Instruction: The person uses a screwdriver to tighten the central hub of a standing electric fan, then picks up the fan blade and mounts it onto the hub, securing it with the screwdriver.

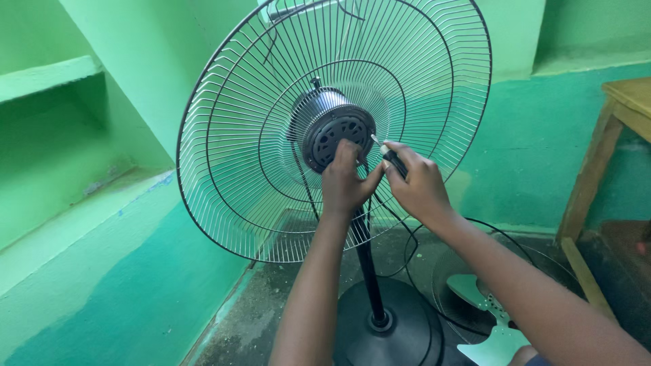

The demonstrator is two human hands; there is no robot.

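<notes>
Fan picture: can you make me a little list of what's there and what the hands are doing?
thing: pedestal fan, rear wire guard on, no blades fitted
left hand: touching the motor housing
right hand: holding a screwdriver, tip toward the motor
floor: front guard with pale blade, black cable
surroundings: green walls, wooden table at right

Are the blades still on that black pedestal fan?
Off. The black motor hub sits bare in the wire grille; pale green blades lie on the floor.
</notes>
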